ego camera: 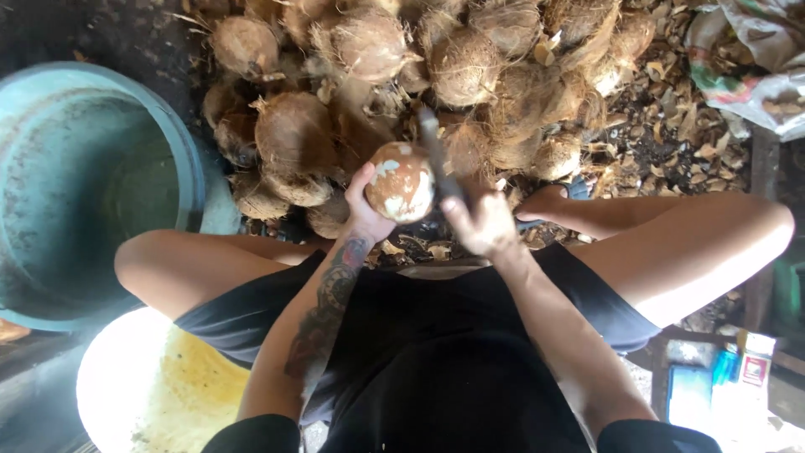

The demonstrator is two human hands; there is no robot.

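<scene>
My left hand [362, 208] grips a partly peeled coconut [401, 181], brown with white patches, held up between my knees. My right hand [480, 220] is closed on the handle of a knife [436, 153], whose blade points away from me along the coconut's right side. Behind both hands lies a heap of husked brown coconuts [369, 50].
A large teal tub [189, 159] stands at my left, and a white basin [142, 386] with yellowish liquid sits below it. Shell chips [671, 126] litter the ground at the right. A sack [746, 59] lies at the top right. Small boxes [738, 369] sit at the lower right.
</scene>
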